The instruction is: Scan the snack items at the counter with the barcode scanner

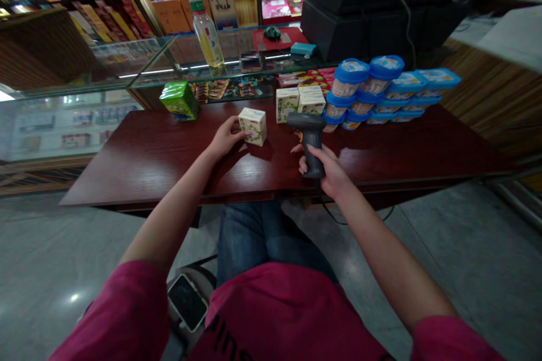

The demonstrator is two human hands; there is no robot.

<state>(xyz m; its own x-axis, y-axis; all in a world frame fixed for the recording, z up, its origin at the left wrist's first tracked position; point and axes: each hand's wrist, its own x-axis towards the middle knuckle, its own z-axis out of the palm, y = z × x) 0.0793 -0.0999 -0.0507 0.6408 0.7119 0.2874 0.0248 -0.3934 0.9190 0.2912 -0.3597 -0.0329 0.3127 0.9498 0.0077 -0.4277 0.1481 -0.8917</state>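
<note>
My left hand (226, 136) grips the left side of a small cream carton (253, 126) that stands on the dark wooden counter (144, 161). My right hand (324, 168) is wrapped round the handle of a dark grey barcode scanner (310, 138), whose head points toward the carton. More cream cartons (300, 102) stand just behind the scanner. A green pack (180, 100) sits at the counter's far left.
Stacked blue-lidded tubs (383, 90) fill the counter's far right. A glass display case (139, 65) carries a bottle (206, 31). A black register (381, 5) stands behind. A phone (187, 302) lies by my lap.
</note>
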